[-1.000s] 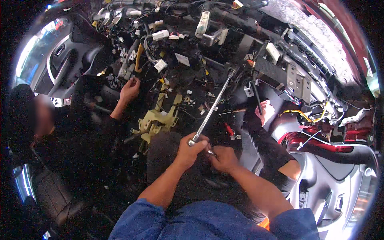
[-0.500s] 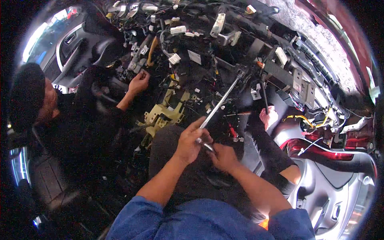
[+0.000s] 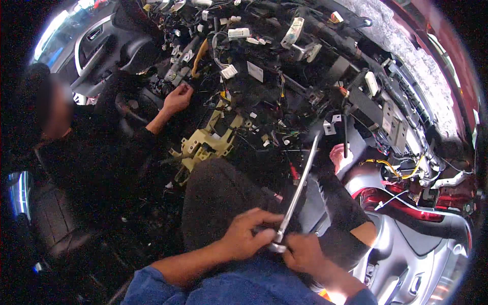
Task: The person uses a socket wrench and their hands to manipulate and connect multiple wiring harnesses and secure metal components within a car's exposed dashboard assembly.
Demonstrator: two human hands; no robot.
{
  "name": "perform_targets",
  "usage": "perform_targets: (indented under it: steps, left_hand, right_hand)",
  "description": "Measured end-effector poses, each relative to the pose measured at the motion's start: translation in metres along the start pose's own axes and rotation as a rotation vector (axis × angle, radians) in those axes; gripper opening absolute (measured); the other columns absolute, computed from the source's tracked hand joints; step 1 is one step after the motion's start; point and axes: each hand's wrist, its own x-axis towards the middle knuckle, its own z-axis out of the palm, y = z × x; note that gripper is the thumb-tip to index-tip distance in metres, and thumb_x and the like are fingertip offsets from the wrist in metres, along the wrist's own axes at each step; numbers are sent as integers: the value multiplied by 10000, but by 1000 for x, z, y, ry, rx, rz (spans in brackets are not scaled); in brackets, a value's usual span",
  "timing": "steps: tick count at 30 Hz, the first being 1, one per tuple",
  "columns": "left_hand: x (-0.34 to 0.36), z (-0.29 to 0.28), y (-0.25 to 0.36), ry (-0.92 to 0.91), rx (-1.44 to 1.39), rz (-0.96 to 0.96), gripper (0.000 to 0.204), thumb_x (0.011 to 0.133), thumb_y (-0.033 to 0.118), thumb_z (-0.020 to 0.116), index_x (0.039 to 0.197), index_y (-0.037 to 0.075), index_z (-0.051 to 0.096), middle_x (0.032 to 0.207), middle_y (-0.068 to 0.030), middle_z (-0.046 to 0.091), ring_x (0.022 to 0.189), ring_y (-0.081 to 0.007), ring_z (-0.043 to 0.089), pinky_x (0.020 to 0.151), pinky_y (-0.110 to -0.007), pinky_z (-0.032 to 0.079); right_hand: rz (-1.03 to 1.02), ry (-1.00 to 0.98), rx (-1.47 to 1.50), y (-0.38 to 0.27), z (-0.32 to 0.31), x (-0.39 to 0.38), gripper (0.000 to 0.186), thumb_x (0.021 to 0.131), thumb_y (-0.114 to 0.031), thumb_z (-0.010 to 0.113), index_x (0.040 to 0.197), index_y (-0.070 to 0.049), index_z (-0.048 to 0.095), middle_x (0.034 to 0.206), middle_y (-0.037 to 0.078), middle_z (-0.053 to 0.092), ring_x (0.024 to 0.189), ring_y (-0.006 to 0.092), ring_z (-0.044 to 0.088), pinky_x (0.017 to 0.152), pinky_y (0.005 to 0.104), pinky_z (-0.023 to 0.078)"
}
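Note:
A long chrome extension bar (image 3: 301,190) slants up and to the right from between my hands, with a short silver piece like a ratchet head (image 3: 277,247) at its lower end. My left hand (image 3: 246,235) is closed about the bar's lower end, thumb and forefinger against it. On the other side my right hand (image 3: 304,254) is closed on the silver end; motion blurs its fingers and hides part of the tool. The bar's upper tip stands apart from the bare dashboard frame, close to a small white bracket (image 3: 330,127).
A stripped car dashboard with loose wiring and a crossbeam (image 3: 300,89) spans ahead. A beige plastic bracket (image 3: 206,145) lies left of my knee. At left another person's hand (image 3: 178,99) reaches near the steering column. At right are a pink-gloved hand (image 3: 341,156) and an open door (image 3: 406,249).
The bar has come back from the crossbeam toward my body and stands steeper. Both hands have moved down with it. The other person's hand at left has hardly moved.

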Motion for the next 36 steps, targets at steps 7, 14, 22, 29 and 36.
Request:
perform_targets:
  steps: [7, 14, 22, 29, 36]
  left_hand:
    - [174, -34, -6, 331, -221, -210, 359, 919, 310, 550, 1008, -21, 656, 810, -165, 672, 726, -271, 658, 703, -369, 508]
    - [292, -3, -26, 241, -75, -442, 477, 822, 439, 654, 890, -32, 696, 900, -232, 684, 849, -361, 675, 772, -408, 512]
    - [294, -9, -26, 444, 399, -191, 468, 785, 431, 686, 857, -32, 707, 934, -260, 665, 925, -407, 646, 824, -437, 499]
    - [188, -1, -15, 521, 478, -56, 313, 812, 322, 684, 874, 16, 702, 830, -191, 675, 767, -341, 657, 708, -411, 508]
    - [146, 52, -143, -90, 787, -432, 355, 824, 380, 667, 908, 36, 693, 843, -218, 669, 803, -383, 654, 743, -448, 519]
  right_hand:
    - [295, 79, 318, 26, 9, -25, 289, 825, -277, 622, 981, -34, 635, 750, 214, 639, 690, 426, 619, 662, 519, 479]
    - [463, 361, 243, 73, -8, 25, 383, 911, -368, 560, 932, 6, 641, 806, 246, 644, 803, 425, 629, 702, 464, 462]
    - [546, 244, -15, 138, -2, 87, 491, 910, -487, 519, 1039, -29, 642, 956, 259, 651, 947, 412, 629, 794, 477, 496]
    - [594, 8, -22, 226, 78, 114, 361, 826, -340, 629, 1035, -47, 656, 1028, 214, 661, 977, 387, 635, 822, 489, 517]
    - [695, -266, 144, 241, 101, 141, 380, 764, -226, 641, 1099, -48, 658, 1153, 213, 630, 1081, 372, 613, 883, 480, 512]
